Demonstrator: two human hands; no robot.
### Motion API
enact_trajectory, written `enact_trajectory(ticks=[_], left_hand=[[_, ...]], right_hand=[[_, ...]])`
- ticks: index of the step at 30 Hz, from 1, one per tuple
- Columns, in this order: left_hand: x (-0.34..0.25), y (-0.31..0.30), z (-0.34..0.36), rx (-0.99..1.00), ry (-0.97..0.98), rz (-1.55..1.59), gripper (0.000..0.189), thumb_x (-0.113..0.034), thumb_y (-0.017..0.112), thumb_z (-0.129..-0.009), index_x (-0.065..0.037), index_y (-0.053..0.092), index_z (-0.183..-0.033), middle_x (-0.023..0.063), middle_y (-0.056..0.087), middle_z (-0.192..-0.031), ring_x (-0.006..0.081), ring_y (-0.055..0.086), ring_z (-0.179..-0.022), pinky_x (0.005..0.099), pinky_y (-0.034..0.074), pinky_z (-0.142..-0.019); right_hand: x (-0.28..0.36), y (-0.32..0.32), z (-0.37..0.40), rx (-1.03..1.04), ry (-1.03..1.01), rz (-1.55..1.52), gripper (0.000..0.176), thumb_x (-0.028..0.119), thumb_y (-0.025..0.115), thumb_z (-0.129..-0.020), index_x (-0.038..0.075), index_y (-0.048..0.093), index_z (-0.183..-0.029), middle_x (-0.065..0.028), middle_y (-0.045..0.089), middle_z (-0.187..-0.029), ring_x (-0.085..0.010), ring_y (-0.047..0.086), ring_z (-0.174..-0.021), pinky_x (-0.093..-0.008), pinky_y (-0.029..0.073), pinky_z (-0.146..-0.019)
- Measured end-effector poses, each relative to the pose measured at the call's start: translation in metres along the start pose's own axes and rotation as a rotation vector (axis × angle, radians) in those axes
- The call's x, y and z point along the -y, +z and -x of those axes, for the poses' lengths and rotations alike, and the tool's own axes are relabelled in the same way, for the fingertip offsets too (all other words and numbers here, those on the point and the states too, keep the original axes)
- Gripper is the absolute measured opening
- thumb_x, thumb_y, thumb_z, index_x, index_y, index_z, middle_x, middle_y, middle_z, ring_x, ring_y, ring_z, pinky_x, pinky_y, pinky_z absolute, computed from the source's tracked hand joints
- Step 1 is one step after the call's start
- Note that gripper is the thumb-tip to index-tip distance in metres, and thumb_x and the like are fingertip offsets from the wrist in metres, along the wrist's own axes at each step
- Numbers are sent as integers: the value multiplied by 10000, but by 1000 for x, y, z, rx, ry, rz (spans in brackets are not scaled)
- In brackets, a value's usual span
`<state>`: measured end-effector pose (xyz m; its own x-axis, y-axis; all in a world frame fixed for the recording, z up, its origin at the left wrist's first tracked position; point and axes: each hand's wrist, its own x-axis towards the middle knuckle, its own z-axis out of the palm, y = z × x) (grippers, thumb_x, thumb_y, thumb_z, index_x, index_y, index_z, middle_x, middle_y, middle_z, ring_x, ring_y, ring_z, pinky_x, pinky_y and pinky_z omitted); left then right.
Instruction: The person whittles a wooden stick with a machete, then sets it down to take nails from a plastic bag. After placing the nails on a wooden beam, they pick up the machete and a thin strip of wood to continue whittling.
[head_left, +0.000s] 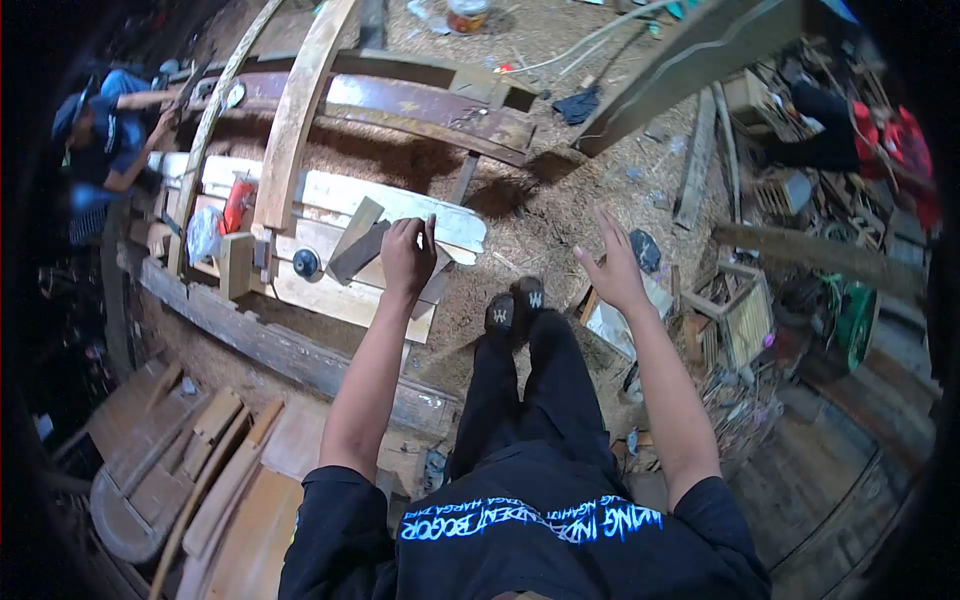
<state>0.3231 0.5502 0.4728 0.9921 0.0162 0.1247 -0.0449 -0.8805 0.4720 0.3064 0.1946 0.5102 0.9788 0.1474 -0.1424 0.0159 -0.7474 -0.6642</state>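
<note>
Nearest the camera is the wearer's dark shirt (520, 550). The left hand (408, 260) is loosely curled above the boards (345, 300); I cannot tell whether it grips or touches the dark block (358, 254), just beside it at nine o'clock. The right hand (618, 268), at three o'clock from the left, is released, fingers spread, nothing held. A red tool (237, 205) lies near ten o'clock, past a plank (300, 115). The step in hand looks like positioning; gripping the block would call for spreading the left fingers around it.
</note>
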Motion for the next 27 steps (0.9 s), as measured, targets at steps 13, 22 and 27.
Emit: enact_trajectory(ticks=[13,22,27], left_hand=[[-152,58,37,110,479,177,334,-168,686,-912,-81,645,-1232,148,625,-1261,371,529,-1224,483,410,-1054],[-341,119,136,288,794,217,370,-212,673,-926,-71,618,-1264,156,597,-1293,371,512,-1251,482,398,-1071],[-427,147,234,318,912,230,327,-199,675,-925,-64,638,-1220,163,607,-1254,374,538,-1203,483,418,-1041]], right_hand=[[-73,-111,228,-484,353,59,734,249,692,-909,28,349,-1519,-216,405,-1535,-397,361,-1430,-459,288,-1190],[-140,-148,505,-781,745,4,715,241,676,-937,52,333,-1535,-207,370,-1563,-369,330,-1461,-448,272,-1202],[-193,-154,644,-888,774,2,699,185,671,-950,63,326,-1546,-187,373,-1570,-345,343,-1460,-416,282,-1193]])
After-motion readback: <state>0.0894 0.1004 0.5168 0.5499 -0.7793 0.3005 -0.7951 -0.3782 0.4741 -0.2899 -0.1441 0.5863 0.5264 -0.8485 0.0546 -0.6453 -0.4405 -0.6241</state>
